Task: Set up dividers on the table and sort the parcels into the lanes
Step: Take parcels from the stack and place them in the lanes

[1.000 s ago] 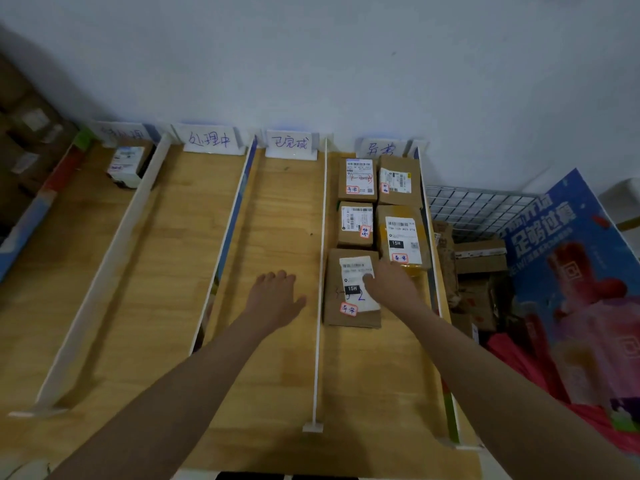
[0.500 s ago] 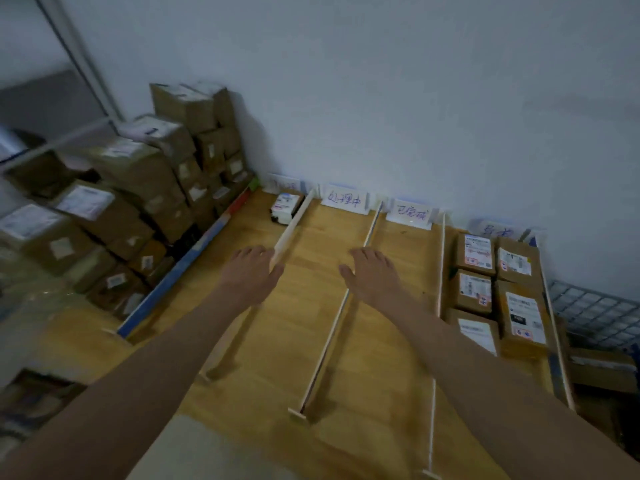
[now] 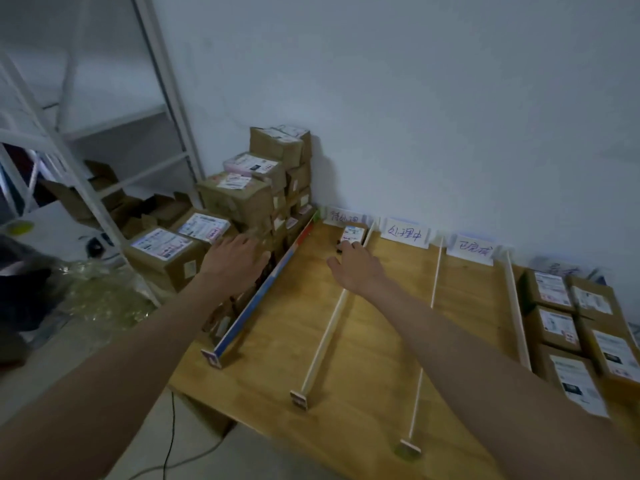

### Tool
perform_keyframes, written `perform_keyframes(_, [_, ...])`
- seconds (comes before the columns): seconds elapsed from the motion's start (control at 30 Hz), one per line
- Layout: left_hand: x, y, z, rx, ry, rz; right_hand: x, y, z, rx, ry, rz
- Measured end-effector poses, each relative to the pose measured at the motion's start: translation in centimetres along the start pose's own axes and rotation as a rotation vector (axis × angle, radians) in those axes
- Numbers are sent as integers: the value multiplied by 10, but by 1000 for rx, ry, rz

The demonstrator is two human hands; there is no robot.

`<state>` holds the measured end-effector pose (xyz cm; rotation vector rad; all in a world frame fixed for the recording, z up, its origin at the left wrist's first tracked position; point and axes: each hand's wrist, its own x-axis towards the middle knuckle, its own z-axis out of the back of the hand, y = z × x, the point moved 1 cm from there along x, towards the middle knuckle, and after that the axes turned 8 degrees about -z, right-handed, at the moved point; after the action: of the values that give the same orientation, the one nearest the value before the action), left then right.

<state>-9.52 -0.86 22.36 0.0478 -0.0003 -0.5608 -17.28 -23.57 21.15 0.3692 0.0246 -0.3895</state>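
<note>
The table [image 3: 363, 358] is split into lanes by thin pale dividers [image 3: 323, 344], each lane headed by a handwritten white label [image 3: 404, 233] at the wall. Brown parcels [image 3: 568, 327] with white shipping labels are laid flat in the rightmost lane, and one small white box [image 3: 353, 234] is seen at the far end of the leftmost lane. The left hand [image 3: 235, 261] is held spread over the parcel stack [image 3: 249, 199] beside the table, the right hand [image 3: 356, 268] spread just short of the box; nothing is held.

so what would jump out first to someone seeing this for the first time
Two bare hands stretch forward: the left hand over the stack of parcels piled beside the table's left edge, the right hand just short of a small white box in the far-left lane. Thin white dividers stripe the wooden table, and taped brown parcels fill the rightmost lane.
</note>
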Motion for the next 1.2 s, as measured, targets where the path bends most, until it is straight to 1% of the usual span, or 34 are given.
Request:
perform_keyframes(0.1, [8,28,10,-39,-51,24,18,30,-4,42,-7,4])
perform_keyframes(0.17, [19,47,16,-24,-70,11,34,48,-7,74,1,-4])
perform_keyframes(0.33, [57,110,18,-64,-149,9,92,93,-23,174,48,-20])
perform_keyframes(0.43, [92,153,18,-31,-142,25,132,121,-32,291,85,-56])
perform_keyframes(0.6, [158,206,20,-54,-120,42,190,162,-37,479,173,-143])
perform_keyframes(0.73, [205,230,11,-215,-79,118,225,184,-46,608,217,-228])
perform_keyframes(0.8, [223,235,5,-346,-59,164,237,190,-52,673,262,-287])
perform_keyframes(0.87, [237,238,-1,-511,-44,233,245,194,-57,795,316,-341])
perform_keyframes(0.93, [249,240,-5,-648,-2,278,250,197,-61,874,342,-376])
perform_keyframes(1.03, [257,243,-11,-718,76,281,253,202,-68,920,323,-380])
perform_keyframes(1.2, [255,248,-8,-742,74,227,251,207,-64,982,269,-428])
